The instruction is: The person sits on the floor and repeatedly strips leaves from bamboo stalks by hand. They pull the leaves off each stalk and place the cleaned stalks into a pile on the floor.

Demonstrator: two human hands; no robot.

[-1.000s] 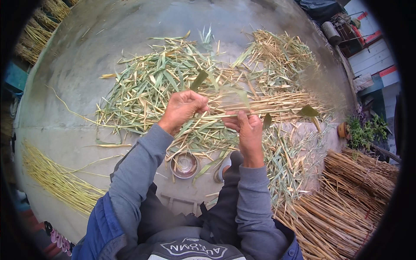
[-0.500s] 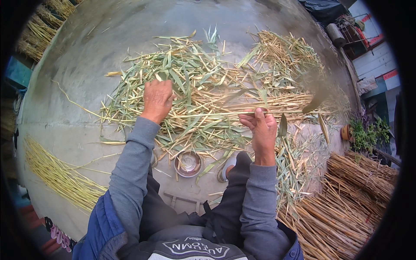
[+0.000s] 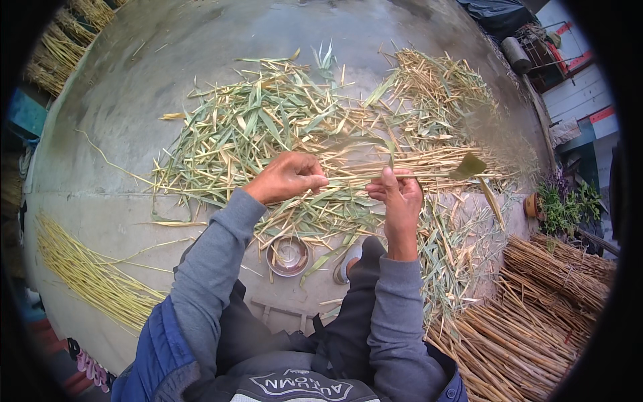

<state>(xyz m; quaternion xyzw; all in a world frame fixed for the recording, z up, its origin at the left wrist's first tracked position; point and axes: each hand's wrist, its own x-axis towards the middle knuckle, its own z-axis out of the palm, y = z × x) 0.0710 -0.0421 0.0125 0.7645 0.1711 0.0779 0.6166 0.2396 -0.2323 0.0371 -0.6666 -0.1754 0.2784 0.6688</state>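
Observation:
A thin green reed stalk runs level between my hands, above a loose heap of cut leaves and stalk pieces. My left hand, thumb and forefinger pinched together, closes on its left end. My right hand grips the stalk farther right between the thumb and bent fingers. Beyond the right hand, broad leaves hang from the stalk's end. A row of peeled-looking straw-coloured stalks lies just behind the right hand.
A round metal bowl stands on the concrete floor near my feet. Yellow-green stalks lie at the left. Brown stalk bundles fill the lower right, below a potted plant. Another scrap heap is at far right.
My left hand has moved right and slightly nearer, from over the heap to close beside the right hand. The right hand stays almost in place, still holding the stalk.

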